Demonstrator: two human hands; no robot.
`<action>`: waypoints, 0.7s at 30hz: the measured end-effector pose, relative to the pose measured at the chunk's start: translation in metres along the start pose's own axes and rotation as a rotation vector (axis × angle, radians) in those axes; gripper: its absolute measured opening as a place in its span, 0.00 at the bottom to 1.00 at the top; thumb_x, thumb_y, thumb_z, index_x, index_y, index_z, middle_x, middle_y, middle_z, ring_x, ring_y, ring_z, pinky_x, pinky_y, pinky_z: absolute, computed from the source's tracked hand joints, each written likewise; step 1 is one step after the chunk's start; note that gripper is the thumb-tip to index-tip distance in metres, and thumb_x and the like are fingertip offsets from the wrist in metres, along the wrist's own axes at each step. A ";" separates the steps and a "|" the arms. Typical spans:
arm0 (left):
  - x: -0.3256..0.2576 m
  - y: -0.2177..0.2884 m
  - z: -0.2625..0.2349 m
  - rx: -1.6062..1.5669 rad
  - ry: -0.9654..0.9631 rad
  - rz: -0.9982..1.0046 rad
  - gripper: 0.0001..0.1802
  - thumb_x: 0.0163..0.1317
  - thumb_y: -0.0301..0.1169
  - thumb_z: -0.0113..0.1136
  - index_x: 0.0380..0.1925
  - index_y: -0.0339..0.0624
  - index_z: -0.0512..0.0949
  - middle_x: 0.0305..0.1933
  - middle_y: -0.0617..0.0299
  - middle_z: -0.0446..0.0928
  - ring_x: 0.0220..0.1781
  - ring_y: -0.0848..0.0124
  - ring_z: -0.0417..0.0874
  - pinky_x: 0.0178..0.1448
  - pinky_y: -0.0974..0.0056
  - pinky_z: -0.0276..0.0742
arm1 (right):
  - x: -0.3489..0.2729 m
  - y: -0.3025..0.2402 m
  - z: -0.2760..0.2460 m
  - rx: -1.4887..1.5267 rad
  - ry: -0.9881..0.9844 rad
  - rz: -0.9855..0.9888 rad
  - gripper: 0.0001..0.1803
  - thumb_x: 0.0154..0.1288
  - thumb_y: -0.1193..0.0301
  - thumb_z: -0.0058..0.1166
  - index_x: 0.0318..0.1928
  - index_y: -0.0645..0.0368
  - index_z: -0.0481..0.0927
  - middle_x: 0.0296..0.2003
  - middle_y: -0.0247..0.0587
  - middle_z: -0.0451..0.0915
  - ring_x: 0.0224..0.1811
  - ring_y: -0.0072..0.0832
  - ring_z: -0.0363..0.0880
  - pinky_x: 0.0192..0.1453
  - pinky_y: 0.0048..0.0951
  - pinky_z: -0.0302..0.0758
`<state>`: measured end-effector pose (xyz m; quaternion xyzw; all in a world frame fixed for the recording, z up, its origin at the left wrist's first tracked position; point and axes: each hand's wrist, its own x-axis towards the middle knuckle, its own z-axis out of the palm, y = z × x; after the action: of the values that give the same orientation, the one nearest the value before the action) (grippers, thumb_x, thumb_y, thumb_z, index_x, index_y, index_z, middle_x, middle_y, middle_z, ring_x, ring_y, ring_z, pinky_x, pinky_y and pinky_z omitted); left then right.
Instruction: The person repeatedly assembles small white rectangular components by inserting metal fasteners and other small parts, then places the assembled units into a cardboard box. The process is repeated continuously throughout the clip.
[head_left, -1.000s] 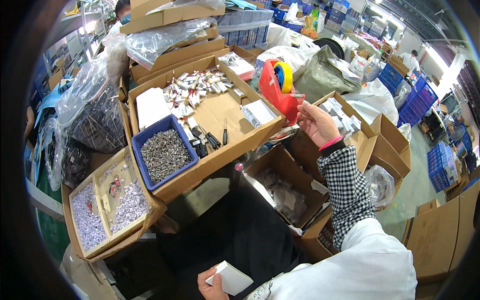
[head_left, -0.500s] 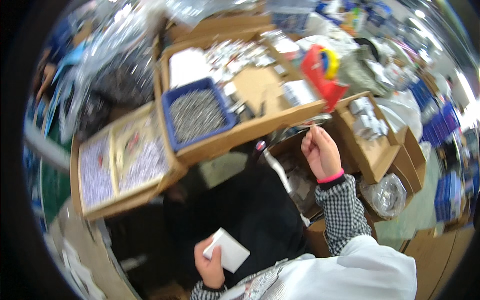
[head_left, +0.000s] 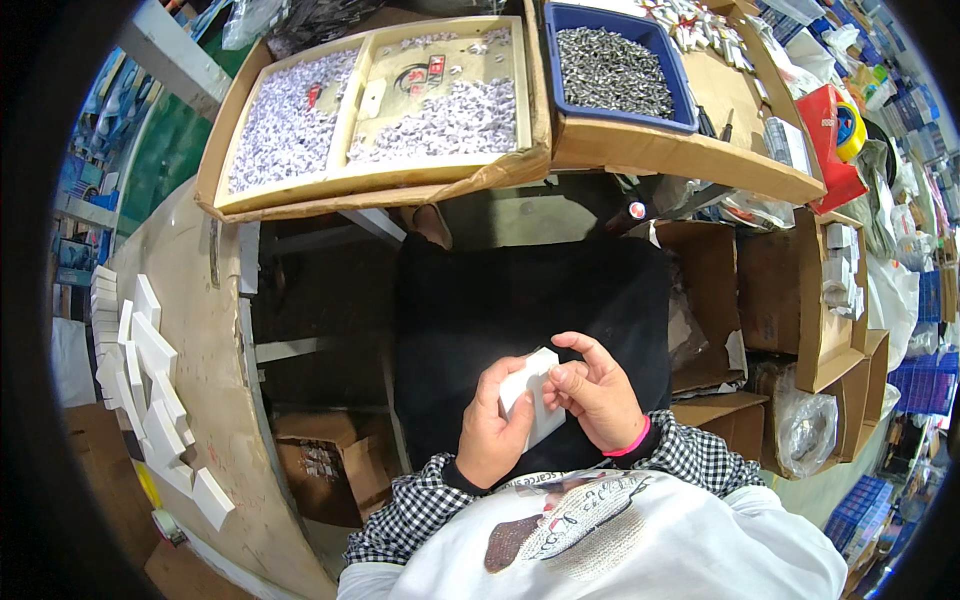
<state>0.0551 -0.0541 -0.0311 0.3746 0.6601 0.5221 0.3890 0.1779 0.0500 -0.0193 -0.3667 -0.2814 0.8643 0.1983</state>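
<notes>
Low over my black-covered lap, my left hand [head_left: 488,428] grips a small flat white box [head_left: 524,380] between thumb and fingers. My right hand [head_left: 605,405] meets it at its upper right end, thumb and fingertips pinched against the edge there, one finger bent above. The fingers partly cover that end, so I cannot tell whether its flap is closed. Whether a small piece is also between the right fingertips cannot be made out.
Ahead are a divided tray [head_left: 380,178] of small pale pieces and a blue bin [head_left: 625,119] of metal screw-like parts. A red tape dispenser [head_left: 829,165] stands right, above open cardboard boxes [head_left: 700,275]. Several white boxes [head_left: 152,350] lie on the left table [head_left: 215,400].
My right hand has come back from the cardboard boxes at the right to the white box. The left hand has shifted right and up with the box. My view has turned left and down.
</notes>
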 end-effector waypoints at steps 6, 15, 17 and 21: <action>-0.002 0.000 0.001 -0.044 0.033 0.061 0.27 0.61 0.23 0.53 0.61 0.41 0.59 0.54 0.47 0.73 0.52 0.62 0.77 0.56 0.62 0.72 | -0.001 -0.001 0.002 -0.109 -0.031 -0.020 0.21 0.65 0.73 0.55 0.57 0.61 0.66 0.32 0.37 0.80 0.31 0.18 0.78 0.38 0.19 0.74; -0.002 -0.001 0.000 -0.007 -0.014 0.116 0.20 0.61 0.22 0.51 0.54 0.39 0.68 0.54 0.45 0.73 0.53 0.57 0.78 0.56 0.61 0.73 | 0.000 -0.003 0.008 -0.202 0.008 -0.029 0.20 0.63 0.76 0.55 0.55 0.61 0.67 0.31 0.40 0.81 0.29 0.19 0.78 0.34 0.17 0.75; -0.001 -0.002 0.001 -0.050 0.016 0.109 0.17 0.61 0.21 0.51 0.51 0.38 0.70 0.53 0.45 0.74 0.52 0.59 0.79 0.55 0.62 0.74 | 0.000 -0.004 0.010 -0.239 0.033 0.001 0.22 0.63 0.75 0.56 0.56 0.61 0.66 0.29 0.39 0.81 0.26 0.19 0.77 0.31 0.17 0.74; 0.000 -0.007 0.001 -0.125 0.067 0.108 0.09 0.62 0.22 0.52 0.43 0.38 0.73 0.49 0.49 0.77 0.48 0.64 0.80 0.51 0.65 0.75 | -0.004 -0.004 0.009 -0.426 0.019 0.130 0.28 0.62 0.71 0.58 0.61 0.59 0.64 0.20 0.35 0.78 0.17 0.16 0.73 0.20 0.17 0.70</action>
<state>0.0555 -0.0553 -0.0384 0.3670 0.6178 0.5946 0.3606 0.1740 0.0481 -0.0098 -0.4259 -0.4315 0.7928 0.0630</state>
